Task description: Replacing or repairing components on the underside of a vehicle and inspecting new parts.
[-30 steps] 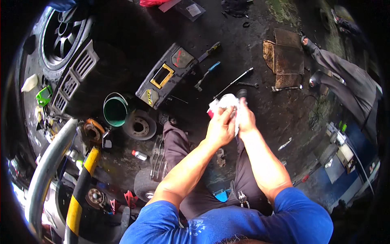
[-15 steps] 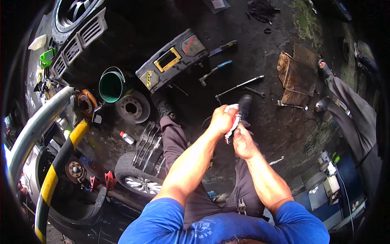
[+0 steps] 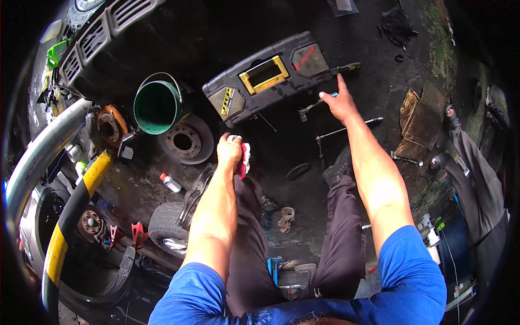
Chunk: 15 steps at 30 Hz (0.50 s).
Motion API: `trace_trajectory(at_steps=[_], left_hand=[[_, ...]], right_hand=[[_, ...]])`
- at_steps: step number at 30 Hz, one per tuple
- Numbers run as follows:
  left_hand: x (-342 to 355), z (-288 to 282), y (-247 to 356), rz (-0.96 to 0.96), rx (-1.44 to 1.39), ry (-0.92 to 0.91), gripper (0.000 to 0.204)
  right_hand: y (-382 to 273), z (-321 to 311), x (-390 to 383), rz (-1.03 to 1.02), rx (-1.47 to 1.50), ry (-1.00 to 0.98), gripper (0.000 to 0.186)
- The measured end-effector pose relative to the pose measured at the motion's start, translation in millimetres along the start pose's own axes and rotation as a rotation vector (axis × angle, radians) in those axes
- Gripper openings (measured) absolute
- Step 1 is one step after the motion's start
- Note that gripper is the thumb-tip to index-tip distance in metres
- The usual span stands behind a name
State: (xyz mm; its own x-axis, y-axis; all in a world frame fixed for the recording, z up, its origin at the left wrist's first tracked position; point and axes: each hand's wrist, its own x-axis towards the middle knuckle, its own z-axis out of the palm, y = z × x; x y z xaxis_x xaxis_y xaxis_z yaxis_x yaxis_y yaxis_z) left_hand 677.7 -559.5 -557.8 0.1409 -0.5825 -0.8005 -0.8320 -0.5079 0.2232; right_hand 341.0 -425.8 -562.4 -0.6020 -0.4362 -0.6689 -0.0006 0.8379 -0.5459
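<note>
My left hand is closed around a crumpled red and white rag, in front of the toolbox's left end. My right hand reaches forward with index finger and thumb spread apart. It hovers at or just over the handle of a blue-handled tool, whose handle it partly hides; I cannot tell whether they touch. Just beyond my index fingertip lies a tool with a yellow and black handle. A black toolbox with a yellow handle rests left of that hand. A long bar wrench lies nearer me.
A green bucket stands beside a brake disc on the left. A red-capped bottle, a wheel and yellow-black bent pipe are nearer. Brown cardboard and another person's legs are at right.
My hands have come apart. The left has moved left with the rag; the right has let go of it and stretched forward over the tools. My view has shifted.
</note>
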Motion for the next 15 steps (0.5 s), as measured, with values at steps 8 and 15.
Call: trace_trajectory(at_steps=[8,15], left_hand=[[-23.2,-35.0,39.1,0.288,0.036,-0.061,0.070],[-8.8,-105.4,150.4,0.409,-0.151,-0.046,0.043]], right_hand=[[-47.6,-6.9,-2.6,-0.072,0.027,0.068,0.077],[-140.2,-45.7,45.7,-0.486,-0.236,0.209,0.068]])
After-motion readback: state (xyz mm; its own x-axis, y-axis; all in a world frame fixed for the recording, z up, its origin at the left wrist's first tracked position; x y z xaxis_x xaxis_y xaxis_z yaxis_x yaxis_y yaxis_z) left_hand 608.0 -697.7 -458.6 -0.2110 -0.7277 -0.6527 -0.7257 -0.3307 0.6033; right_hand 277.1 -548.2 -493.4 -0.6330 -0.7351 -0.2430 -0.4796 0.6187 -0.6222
